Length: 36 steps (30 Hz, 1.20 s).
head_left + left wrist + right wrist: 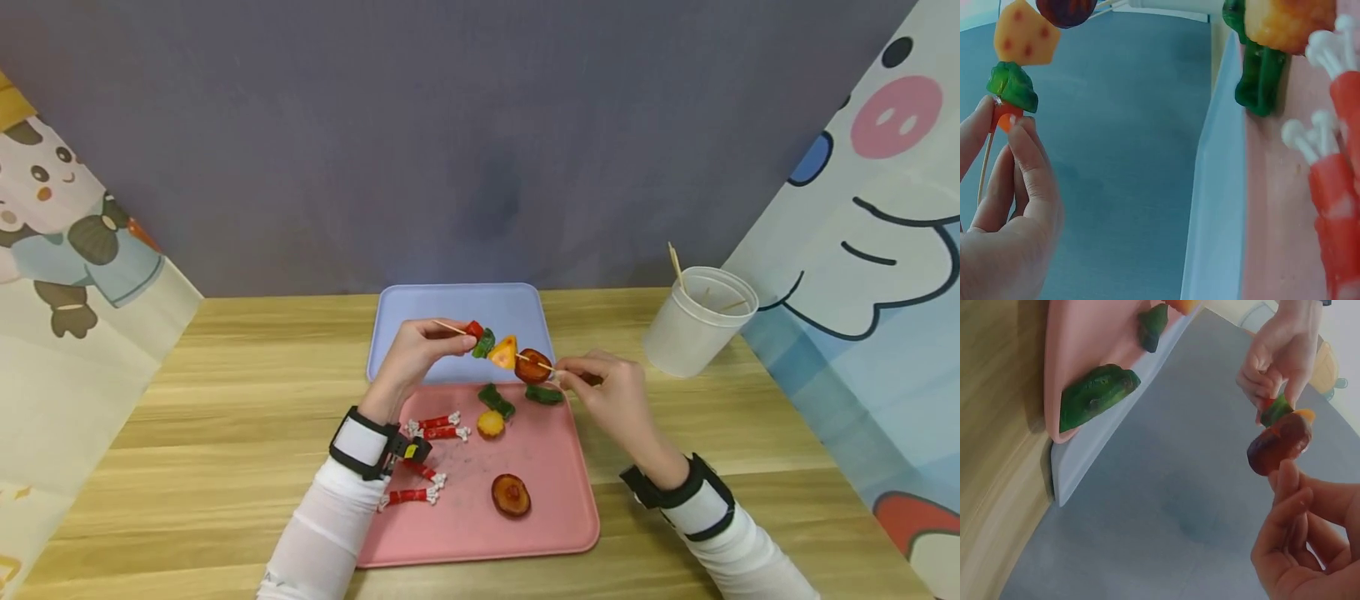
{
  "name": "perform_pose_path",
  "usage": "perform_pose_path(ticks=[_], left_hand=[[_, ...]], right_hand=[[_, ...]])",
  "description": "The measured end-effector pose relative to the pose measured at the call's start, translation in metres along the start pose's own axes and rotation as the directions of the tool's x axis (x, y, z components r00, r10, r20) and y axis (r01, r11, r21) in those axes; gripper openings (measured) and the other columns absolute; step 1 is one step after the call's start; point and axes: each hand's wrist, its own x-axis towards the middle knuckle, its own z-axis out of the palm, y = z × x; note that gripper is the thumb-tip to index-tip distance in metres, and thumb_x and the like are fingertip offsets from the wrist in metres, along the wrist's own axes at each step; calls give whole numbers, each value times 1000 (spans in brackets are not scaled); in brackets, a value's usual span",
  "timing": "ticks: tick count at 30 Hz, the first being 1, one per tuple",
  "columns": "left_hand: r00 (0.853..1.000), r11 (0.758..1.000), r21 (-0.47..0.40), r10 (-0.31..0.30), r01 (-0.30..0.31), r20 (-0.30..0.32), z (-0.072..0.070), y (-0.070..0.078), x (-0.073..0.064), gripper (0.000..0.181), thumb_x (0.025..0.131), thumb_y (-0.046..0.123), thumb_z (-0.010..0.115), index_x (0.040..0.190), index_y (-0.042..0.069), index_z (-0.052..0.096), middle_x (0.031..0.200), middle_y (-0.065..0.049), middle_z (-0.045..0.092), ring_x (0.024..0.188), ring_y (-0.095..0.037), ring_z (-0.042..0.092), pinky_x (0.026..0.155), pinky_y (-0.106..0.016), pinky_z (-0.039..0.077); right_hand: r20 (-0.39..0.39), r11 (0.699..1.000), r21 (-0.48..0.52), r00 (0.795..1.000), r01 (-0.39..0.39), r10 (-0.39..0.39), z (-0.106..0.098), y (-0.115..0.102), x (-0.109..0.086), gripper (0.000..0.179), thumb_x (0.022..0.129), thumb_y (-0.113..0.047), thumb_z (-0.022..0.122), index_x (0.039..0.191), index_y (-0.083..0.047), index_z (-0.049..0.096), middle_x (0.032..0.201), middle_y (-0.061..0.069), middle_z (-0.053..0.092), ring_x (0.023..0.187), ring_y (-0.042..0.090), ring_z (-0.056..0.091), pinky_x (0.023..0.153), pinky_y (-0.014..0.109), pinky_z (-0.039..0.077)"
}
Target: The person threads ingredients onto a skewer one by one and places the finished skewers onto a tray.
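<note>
A thin wooden skewer (544, 365) is held level between both hands above the trays. Threaded on it are a red piece (474, 329), a green pepper piece (484, 342), a yellow cheese-like wedge (503, 353) with reddish spots and a brown mushroom slice (533, 367). My left hand (417, 354) pinches the red piece between thumb and fingertip, the stick's end poking out past it in the left wrist view. Close beside the mushroom slice, my right hand (611, 390) pinches the skewer's other end; the right wrist view shows these fingertips (1288, 475) just below the slice.
On the pink tray (547, 525) lie a second mushroom slice (511, 496), a yellow corn piece (491, 425), green pepper pieces (543, 394) and several red sticks with white bone-like ends (408, 497). Behind it sits a blue tray (457, 298). A white bucket (686, 337) holds skewers at right.
</note>
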Motion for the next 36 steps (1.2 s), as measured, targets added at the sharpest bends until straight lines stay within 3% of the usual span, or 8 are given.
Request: perform_pose_path(ticks=[8,16,22,29,36], left_hand=[[999,999,-18,34,-34,8,-1,-1,1,33,75,21,75,99,0,69,88,0,70,86,-23,62,80,-37,52],[996,996,-23,83,-82,23,4,-2,2,34,77,20,73,104,-1,68,100,-4,68,94,-23,59,81,-35,51],[998,997,-16,70,-70,-6,7,-1,3,41,79,18,71,113,-2,63,102,-1,67,97,-18,60,87,-32,50],[993,992,-35,117,-118,-27,-5,2,-1,43,84,12,65,125,0,56,117,-23,62,101,-22,61,89,-29,50],[985,988,62,150,-145,-84,-26,1,-11,36,86,16,64,116,-2,61,111,-22,65,98,-25,62,84,-27,52]], right_hand=[[79,997,-49,995,-62,65,1,-3,-2,10,74,-16,75,82,-11,75,72,1,70,57,3,57,48,26,51],[197,986,-90,968,-140,156,-3,-10,-3,9,78,-18,71,84,-11,74,77,2,71,59,2,59,47,24,50],[157,983,-33,970,-183,186,-2,-9,-2,10,76,-17,73,83,-10,76,75,3,72,59,5,60,49,27,51],[155,955,26,945,-296,289,8,1,5,11,79,-17,70,83,-8,75,65,2,70,55,10,62,47,27,52],[129,964,-52,955,-261,265,19,19,17,13,80,-16,69,81,-5,75,60,3,68,48,6,57,42,29,46]])
